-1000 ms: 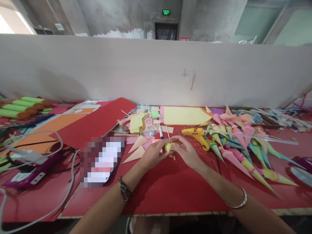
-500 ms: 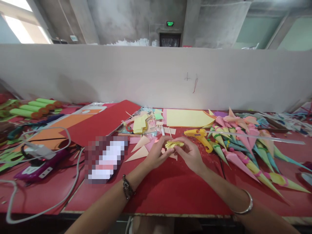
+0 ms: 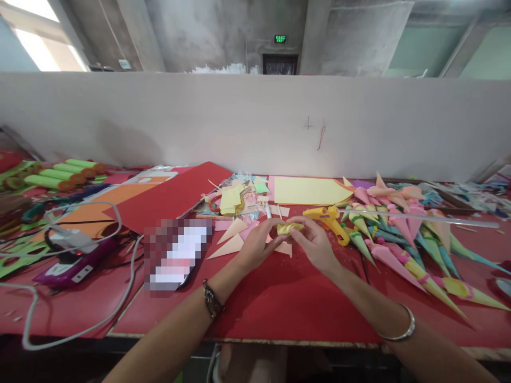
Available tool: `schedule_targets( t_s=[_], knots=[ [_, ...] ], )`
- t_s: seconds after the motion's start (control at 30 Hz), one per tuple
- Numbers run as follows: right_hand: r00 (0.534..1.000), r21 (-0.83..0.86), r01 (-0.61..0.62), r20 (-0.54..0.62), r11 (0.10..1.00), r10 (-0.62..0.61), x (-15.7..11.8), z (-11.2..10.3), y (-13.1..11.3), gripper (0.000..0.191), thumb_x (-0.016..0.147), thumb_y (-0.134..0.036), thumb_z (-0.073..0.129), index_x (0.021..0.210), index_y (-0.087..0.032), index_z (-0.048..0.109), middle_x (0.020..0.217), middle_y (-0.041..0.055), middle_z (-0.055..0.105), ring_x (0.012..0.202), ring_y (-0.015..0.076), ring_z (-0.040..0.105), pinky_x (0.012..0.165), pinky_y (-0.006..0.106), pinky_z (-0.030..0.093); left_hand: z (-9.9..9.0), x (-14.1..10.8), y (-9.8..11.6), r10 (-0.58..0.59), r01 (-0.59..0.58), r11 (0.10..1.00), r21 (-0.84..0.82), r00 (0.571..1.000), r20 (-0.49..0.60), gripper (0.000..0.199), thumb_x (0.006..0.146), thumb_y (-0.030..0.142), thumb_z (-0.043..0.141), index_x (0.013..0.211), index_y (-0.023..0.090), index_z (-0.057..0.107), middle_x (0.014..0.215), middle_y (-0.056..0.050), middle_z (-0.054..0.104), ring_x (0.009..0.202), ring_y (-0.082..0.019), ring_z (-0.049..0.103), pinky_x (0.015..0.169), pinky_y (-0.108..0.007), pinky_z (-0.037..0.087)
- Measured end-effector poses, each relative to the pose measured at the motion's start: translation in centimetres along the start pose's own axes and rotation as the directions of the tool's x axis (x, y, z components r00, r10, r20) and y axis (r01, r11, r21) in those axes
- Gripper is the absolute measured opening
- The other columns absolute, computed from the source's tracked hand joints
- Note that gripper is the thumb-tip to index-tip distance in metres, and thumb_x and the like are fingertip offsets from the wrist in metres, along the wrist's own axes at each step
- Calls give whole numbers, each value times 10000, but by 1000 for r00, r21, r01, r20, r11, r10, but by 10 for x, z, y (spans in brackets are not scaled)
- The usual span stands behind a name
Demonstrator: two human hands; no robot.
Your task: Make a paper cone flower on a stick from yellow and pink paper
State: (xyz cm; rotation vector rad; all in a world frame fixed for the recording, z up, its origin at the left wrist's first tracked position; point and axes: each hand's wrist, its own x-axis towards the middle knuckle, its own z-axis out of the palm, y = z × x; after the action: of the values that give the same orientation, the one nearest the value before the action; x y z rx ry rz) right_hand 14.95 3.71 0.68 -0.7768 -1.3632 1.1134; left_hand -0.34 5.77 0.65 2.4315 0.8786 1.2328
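Observation:
Between both hands, just above the red table (image 3: 287, 303), is a small piece of yellow craft sheet (image 3: 286, 229), curled and pleated. My left hand (image 3: 257, 243) grips its left side with closed fingers. On the other side my right hand (image 3: 316, 244) pinches it, thumb at the front. Fingers hide part of its edges. A yellow glue gun (image 3: 330, 221) lies right of my right hand. Peach triangular pieces (image 3: 229, 246) lie just left of my left hand.
Several coloured cones (image 3: 403, 255) are heaped on the right. Yellow sheets (image 3: 307, 190) and paper scraps (image 3: 233, 199) lie behind the hands. At left are a phone with a blurred screen (image 3: 179, 255), a purple power strip (image 3: 74, 266), a looping white cable (image 3: 130, 287) and a red sheet (image 3: 171, 197).
The yellow piece, fanned out in loose layers before, now looks more tightly curled between my fingers. Both hands stay in nearly the same place; the view has shifted slightly.

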Motion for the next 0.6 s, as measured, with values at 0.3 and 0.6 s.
schedule_targets(
  t_s=[0.3,0.6],
  knots=[
    [1000,-42,3,-21,999,-4,0,0,4,193,711,-297,591,870,-225,507,793,-7,556,691,138,563,638,271,483,2,0,2,-34,35,998,-60,999,23,220,815,281,456,998,159,456,782,-20,566,651,-110,518,609,-222,424],
    [997,-29,-12,-79,1000,10,2,0,0,201,718,-304,565,900,-226,534,842,1,544,704,128,554,622,262,498,2,4,4,-59,60,997,-41,998,26,247,765,260,550,982,169,474,728,11,568,619,-95,529,589,-202,427]
  ],
)
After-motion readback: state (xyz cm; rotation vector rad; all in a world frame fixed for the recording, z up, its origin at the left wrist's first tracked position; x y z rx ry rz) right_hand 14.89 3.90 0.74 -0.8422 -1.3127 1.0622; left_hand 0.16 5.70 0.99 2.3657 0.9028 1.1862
